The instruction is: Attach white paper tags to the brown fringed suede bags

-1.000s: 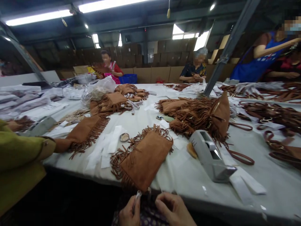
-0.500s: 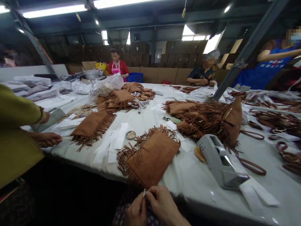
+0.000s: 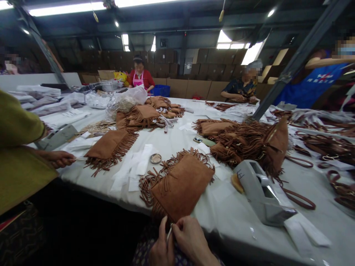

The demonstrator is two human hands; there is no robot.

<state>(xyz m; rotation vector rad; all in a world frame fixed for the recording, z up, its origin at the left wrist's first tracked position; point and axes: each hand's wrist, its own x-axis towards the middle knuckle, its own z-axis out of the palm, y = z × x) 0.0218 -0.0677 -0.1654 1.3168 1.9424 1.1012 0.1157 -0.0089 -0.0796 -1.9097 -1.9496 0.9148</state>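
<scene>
My left hand and my right hand meet low at the table's near edge, both pinched on a small white strip between them. Just above my hands lies a brown fringed suede bag, its lower edge hanging over the white table. My hands are partly cut off by the bottom of the picture.
A grey tape dispenser stands right of the bag, with white strips to its left. More fringed bags and brown straps cover the table. A co-worker in a yellow-green top sits at left; other people work at the far side.
My hands have come together, and the right hand now also pinches the white strip. The view has shifted slightly. The co-worker's hand at left has drawn back from the bag's fringe.
</scene>
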